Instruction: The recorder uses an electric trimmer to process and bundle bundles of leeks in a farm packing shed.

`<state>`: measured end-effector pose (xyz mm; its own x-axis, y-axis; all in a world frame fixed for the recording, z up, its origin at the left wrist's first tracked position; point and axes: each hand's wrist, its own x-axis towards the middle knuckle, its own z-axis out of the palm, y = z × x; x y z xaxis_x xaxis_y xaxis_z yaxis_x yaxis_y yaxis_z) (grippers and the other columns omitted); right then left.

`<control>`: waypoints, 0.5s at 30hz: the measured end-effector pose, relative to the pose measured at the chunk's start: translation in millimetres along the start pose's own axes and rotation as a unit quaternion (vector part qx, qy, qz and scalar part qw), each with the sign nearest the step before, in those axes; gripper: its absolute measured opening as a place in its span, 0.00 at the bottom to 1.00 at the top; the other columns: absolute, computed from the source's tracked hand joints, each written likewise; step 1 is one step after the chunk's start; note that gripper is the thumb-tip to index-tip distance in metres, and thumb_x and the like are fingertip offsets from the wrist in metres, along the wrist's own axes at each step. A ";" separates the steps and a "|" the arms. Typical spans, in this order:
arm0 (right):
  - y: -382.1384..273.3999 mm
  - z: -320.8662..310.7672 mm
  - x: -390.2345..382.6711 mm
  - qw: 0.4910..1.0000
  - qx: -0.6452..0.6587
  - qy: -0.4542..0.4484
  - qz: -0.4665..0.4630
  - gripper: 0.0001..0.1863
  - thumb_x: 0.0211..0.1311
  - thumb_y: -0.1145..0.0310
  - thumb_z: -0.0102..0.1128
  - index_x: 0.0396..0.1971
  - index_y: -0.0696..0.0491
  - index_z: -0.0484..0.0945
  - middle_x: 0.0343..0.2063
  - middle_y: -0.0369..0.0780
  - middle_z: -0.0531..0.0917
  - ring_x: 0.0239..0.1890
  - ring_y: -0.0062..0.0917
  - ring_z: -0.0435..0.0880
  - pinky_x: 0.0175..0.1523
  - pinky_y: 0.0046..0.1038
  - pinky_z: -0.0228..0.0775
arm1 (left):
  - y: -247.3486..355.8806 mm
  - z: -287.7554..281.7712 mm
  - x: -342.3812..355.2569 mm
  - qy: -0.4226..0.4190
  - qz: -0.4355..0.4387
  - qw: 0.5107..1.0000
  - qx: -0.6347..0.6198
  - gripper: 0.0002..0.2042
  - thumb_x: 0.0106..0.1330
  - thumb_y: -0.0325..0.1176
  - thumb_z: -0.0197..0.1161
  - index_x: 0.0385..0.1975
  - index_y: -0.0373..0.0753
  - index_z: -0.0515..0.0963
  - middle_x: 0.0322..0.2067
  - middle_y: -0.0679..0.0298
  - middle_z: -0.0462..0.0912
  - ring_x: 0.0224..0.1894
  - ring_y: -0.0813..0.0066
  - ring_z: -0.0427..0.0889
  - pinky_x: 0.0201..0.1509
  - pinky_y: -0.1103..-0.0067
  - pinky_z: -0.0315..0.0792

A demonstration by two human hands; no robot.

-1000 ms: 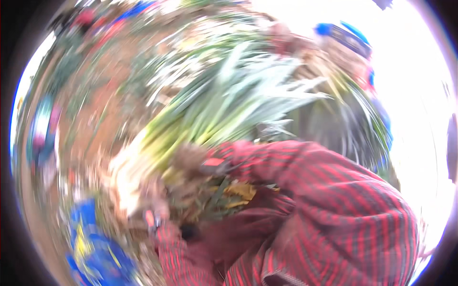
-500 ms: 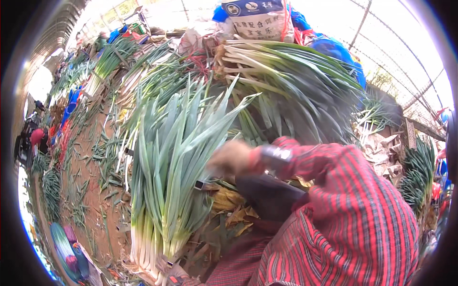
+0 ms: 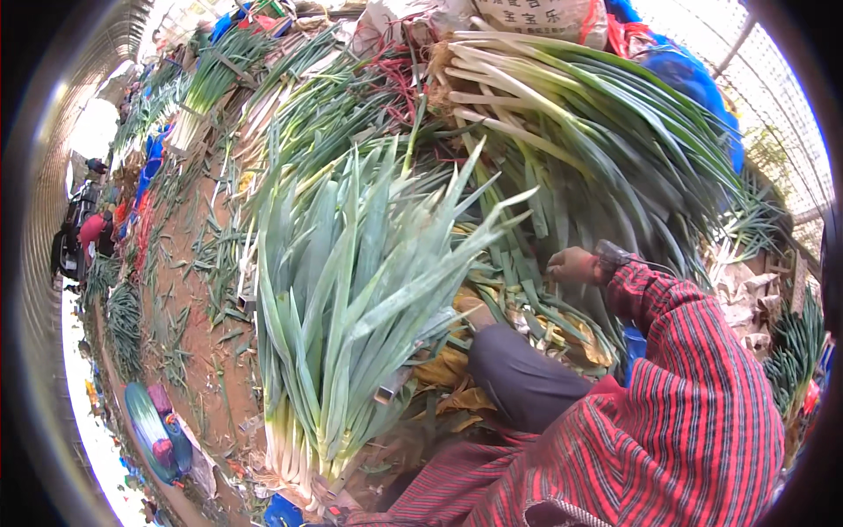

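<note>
A big bunch of green onions (image 3: 338, 307) stands tilted in front of me, its white root ends down near the lower edge and its leaves fanning upward. My left hand (image 3: 335, 507) is at those root ends, mostly cut off by the stalks and the picture edge; it appears closed around the lowest stalks. Off to the right of the bunch, apart from it, is my right hand (image 3: 572, 266), with fingers curled in. Whatever they hold, if anything, does not show. Beyond that hand lies a large pile of green onions (image 3: 606, 132), roots toward the left.
Square metal bar ends (image 3: 386, 391) show beside the bunch. My dark-trousered knee (image 3: 522, 373) is close by, with yellowed leaves (image 3: 439, 369) around it. Red twine (image 3: 395, 75) lies behind. Coils of pale cord (image 3: 149, 426) sit at lower left on the leaf-strewn brown floor (image 3: 206, 351).
My right hand has moved away from the bunch, rightward toward the big pile. The view has shifted, and the bunch's leaves spread farther right. My left hand stays by the root ends.
</note>
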<state>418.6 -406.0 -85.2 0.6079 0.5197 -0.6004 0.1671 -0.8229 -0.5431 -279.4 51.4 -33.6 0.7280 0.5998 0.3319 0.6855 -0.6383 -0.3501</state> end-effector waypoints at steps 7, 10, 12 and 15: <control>-18.8 -10.3 154.3 0.999 -0.019 -0.039 -0.019 0.21 0.59 0.54 0.65 0.47 0.50 0.87 0.39 0.43 0.90 0.42 0.34 0.89 0.51 0.39 0.79 | 16.7 1.8 18.7 -0.035 -0.042 0.997 -0.052 0.23 0.62 0.41 0.67 0.53 0.35 0.78 0.47 0.51 0.84 0.52 0.47 0.82 0.58 0.57 0.75; -45.8 -26.5 226.6 0.998 -0.011 -0.054 -0.005 0.18 0.58 0.55 0.67 0.40 0.53 0.88 0.36 0.46 0.88 0.40 0.33 0.86 0.49 0.42 0.77 | 12.7 3.3 18.1 -0.044 -0.061 0.994 -0.077 0.22 0.62 0.41 0.67 0.53 0.35 0.79 0.46 0.51 0.84 0.51 0.47 0.82 0.57 0.58 0.76; -71.4 -33.4 266.0 0.997 -0.065 -0.049 -0.006 0.18 0.58 0.54 0.67 0.41 0.52 0.87 0.37 0.46 0.88 0.41 0.33 0.86 0.49 0.42 0.77 | 6.9 1.7 14.3 -0.046 -0.076 0.991 -0.096 0.21 0.62 0.40 0.67 0.52 0.35 0.79 0.45 0.51 0.85 0.51 0.47 0.82 0.57 0.58 0.76; -99.1 -45.0 303.4 0.990 -0.138 -0.027 -0.014 0.19 0.59 0.54 0.66 0.43 0.52 0.86 0.39 0.46 0.88 0.42 0.34 0.86 0.51 0.42 0.76 | -2.3 -2.2 7.3 -0.049 -0.100 0.986 -0.124 0.20 0.62 0.40 0.67 0.51 0.35 0.80 0.44 0.52 0.85 0.50 0.47 0.83 0.56 0.59 0.77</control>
<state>621.4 -177.2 -187.1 0.5588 0.5481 -0.6223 0.3928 -0.8359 -0.3835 -275.7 56.2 -28.4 0.5828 0.7620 0.2824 0.8031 -0.5931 -0.0570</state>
